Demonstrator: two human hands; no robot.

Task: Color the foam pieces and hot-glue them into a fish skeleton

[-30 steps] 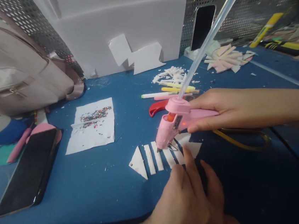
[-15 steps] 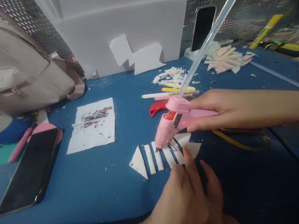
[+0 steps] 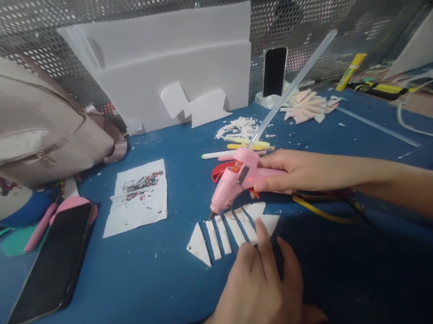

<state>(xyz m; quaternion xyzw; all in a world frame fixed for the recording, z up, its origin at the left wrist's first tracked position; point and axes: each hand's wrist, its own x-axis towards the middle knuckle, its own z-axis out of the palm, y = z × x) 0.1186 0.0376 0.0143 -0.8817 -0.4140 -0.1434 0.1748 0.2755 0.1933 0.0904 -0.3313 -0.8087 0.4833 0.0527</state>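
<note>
My right hand (image 3: 279, 172) is wrapped round the handle of a pink glue gun (image 3: 225, 188). A long clear glue stick (image 3: 294, 89) juts up from its back. The nozzle points down at the top ends of the left white strips (image 3: 222, 233); whether it touches cannot be told. These strips lie in a row between a white triangular head (image 3: 199, 246) with a small hole and a tail piece (image 3: 271, 223), like a fish skeleton. My left hand (image 3: 258, 286) rests below them, fingers apart, its index fingertip at the right strips near the tail.
Left lie a creased paper (image 3: 141, 219) with small colourful bits, a dark phone (image 3: 52, 261) and a bag (image 3: 29, 114). Behind the glue gun are pens (image 3: 216, 155), a red tool (image 3: 221, 171) and white scraps (image 3: 238, 127). Another phone (image 3: 274, 71) stands near white boards (image 3: 172, 37).
The glue gun nozzle has moved left along the strips, towards the head piece. My left hand stays near the right strips. The camera view has tilted up a little.
</note>
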